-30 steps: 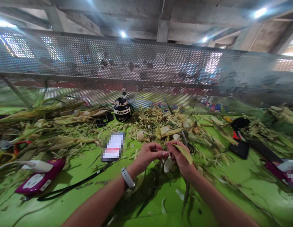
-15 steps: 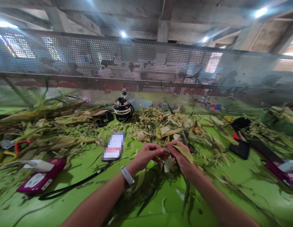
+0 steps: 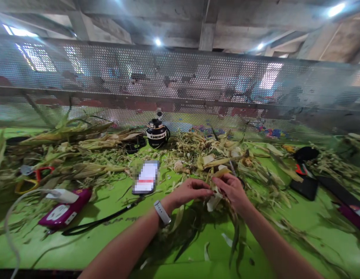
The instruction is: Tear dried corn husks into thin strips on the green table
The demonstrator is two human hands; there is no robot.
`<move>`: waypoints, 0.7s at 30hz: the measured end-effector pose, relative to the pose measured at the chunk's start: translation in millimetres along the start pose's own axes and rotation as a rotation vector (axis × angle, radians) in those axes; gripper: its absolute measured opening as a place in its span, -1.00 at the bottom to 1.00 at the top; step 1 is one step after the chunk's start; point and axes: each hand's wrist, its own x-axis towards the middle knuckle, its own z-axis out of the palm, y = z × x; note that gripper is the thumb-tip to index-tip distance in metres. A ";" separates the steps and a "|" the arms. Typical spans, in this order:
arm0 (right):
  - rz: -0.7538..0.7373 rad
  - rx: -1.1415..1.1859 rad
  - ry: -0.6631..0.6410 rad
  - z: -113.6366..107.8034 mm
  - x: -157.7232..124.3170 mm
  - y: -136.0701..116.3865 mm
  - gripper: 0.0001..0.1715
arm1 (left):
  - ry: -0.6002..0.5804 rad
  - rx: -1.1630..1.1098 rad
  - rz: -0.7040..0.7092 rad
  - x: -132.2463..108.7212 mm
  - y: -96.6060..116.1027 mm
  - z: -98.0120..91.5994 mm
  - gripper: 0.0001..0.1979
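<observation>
My left hand (image 3: 193, 190), with a pale watch band on the wrist, has its fingers pinched together at a bunch of corn husk. Facing it, my right hand (image 3: 231, 189) is closed with thumb and fingers on the same bunch, close to the left fingertips. A whitish piece of corn husk (image 3: 214, 202) hangs below the fingers, and green strips trail under the right hand. The exact grip points are partly hidden by the fingers. Just behind the right hand, scissors (image 3: 232, 167) lie among the husks, their handles mostly covered.
Heaped dry husks (image 3: 194, 149) cover the back of the green table (image 3: 110, 248). A phone (image 3: 146, 177) on a black strap lies left of my hands, near a purple power strip (image 3: 66, 209). A black jar (image 3: 156, 133) stands before a perforated metal screen (image 3: 180, 81).
The view has shifted slightly left, so things appear farther right. The yellowish husk leaf that lay across the back of my right hand now sits above its fingertips. Both hands stay close together.
</observation>
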 end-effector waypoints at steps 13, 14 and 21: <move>-0.165 -0.849 0.145 -92.6 25.8 -26.6 -0.76 | 0.481 -0.336 0.004 6.7 2.8 -9.5 -0.60; -0.110 -1.014 0.135 -99.8 26.9 -26.6 -0.79 | 0.523 -0.371 0.018 7.1 3.5 -9.5 -0.59; 0.193 -1.485 0.078 -90.3 29.7 -12.7 -0.77 | 0.700 -0.383 0.056 7.9 3.4 -6.9 -0.60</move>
